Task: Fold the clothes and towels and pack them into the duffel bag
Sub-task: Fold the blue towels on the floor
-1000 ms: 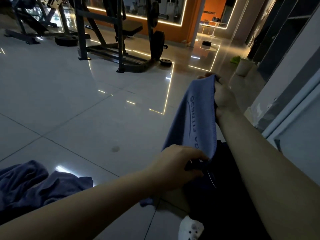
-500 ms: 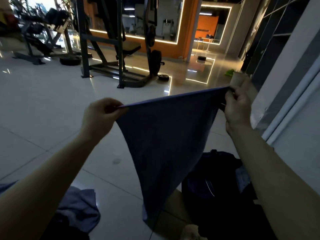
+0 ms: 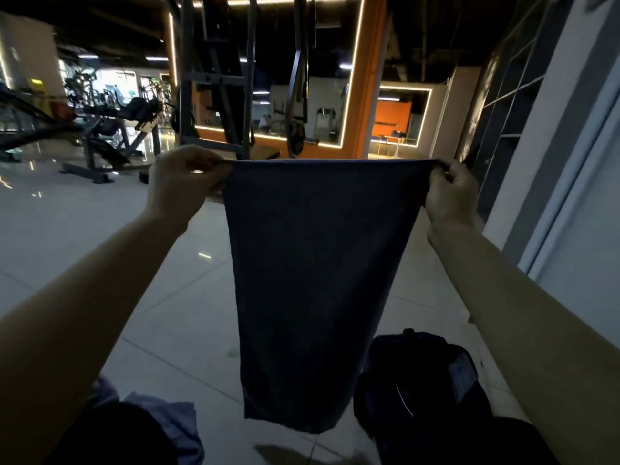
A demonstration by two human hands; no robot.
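At twelve o'clock before us: towel [image 3: 322, 280], soft, light, limp, hanging; our left hand [image 3: 183, 182] and right hand [image 3: 451, 193] pinch its top corners; duffel bag [image 3: 422, 391] at five o'clock

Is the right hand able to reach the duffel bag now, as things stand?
Probably not at once. The right hand pinches a top corner of the blue towel, held up above the duffel bag. The bag lies below it with nothing between, but that grip is occupied.
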